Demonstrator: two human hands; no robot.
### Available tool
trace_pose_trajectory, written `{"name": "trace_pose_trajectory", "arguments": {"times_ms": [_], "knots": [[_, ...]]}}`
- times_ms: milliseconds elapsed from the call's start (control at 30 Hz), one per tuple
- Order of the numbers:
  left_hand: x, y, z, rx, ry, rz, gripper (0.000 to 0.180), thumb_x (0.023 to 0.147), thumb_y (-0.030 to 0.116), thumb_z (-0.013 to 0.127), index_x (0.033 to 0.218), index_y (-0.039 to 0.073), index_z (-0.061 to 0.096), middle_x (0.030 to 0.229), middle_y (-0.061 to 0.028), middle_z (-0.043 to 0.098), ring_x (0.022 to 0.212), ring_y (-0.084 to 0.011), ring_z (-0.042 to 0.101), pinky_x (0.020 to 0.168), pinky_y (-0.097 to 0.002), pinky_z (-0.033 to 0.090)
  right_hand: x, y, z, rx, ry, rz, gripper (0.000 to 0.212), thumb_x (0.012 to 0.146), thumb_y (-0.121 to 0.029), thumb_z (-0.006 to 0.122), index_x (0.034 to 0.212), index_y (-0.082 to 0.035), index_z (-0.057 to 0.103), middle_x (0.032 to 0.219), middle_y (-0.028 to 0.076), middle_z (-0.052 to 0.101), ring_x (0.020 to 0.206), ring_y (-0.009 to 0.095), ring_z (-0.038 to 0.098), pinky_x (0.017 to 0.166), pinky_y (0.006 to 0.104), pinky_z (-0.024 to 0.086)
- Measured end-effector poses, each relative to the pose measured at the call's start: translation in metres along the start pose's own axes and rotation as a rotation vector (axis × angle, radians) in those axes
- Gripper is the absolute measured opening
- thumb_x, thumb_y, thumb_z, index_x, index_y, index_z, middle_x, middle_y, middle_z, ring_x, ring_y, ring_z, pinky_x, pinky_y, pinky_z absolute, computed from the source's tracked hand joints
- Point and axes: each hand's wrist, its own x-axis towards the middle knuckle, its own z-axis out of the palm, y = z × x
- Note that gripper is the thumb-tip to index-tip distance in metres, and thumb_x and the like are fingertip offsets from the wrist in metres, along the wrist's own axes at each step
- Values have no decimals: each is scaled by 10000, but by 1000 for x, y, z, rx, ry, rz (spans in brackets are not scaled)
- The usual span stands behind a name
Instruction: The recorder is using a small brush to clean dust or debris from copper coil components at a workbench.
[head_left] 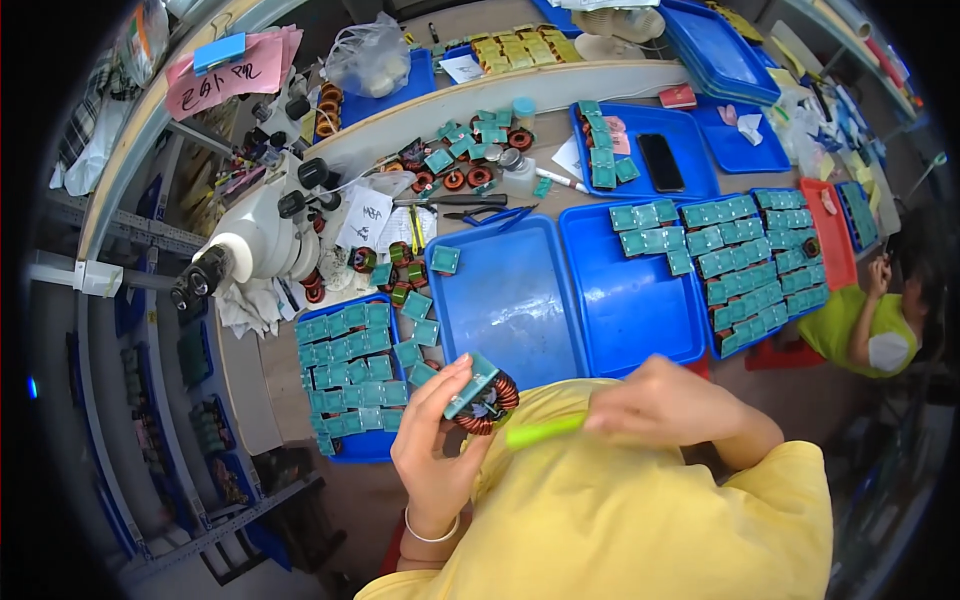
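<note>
In my left hand (432, 450), closed fingers hold a copper-wound toroidal coil (487, 413) by the green square board (472, 384) fixed to it. The coil is tilted, with its windings turned toward my right. My right hand (665, 402) grips a yellow-green stick-shaped tool (545, 430). The tool points left at the coil, its tip a small gap away; its exact kind is blurred. Just beyond my left hand are loose green boards (408, 353). A blue tray (330, 455) of similar boards in rows lies at the left.
Ahead lies a blue tray (510, 290) with one board in its corner. Blue-handled pliers (500, 214) rest behind it. A second tray (640, 310) and rows of boards (745, 262) extend right. A white microscope (255, 235) stands left; another person (865, 325) sits far right.
</note>
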Motion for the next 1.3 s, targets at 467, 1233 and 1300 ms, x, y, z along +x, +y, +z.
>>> {"name": "trace_pose_trajectory", "arguments": {"times_ms": [467, 1233, 1300], "knots": [[4, -13, 12, -56, 6, -84, 566, 581, -156, 661, 1113, -40, 509, 1147, -168, 514, 1065, -258, 520, 902, -339, 449, 13, -6, -10, -276, -123, 50, 238, 852, -265, 533, 750, -57, 585, 571, 147, 542, 513, 331, 541, 455, 412, 416], [1, 7, 16, -554, -52, -163, 662, 536, 17, 809, 1110, -8, 479, 1123, -125, 426, 1049, -221, 470, 907, -323, 384, 34, -10, 18, 398, 335, -75, 553, 581, -139, 822, 1055, -29, 561, 1087, 79, 469, 767, 71, 542, 459, 139, 286], [-1, 6, 15, -506, -80, -51, 668, 536, 27, 815, 1112, -8, 476, 1117, -131, 433, 1044, -220, 473, 898, -319, 393, 33, -12, 17, 334, 350, -93, 547, 584, -145, 822, 1051, -29, 563, 1089, 79, 469, 784, 70, 541, 462, 140, 283]]}}
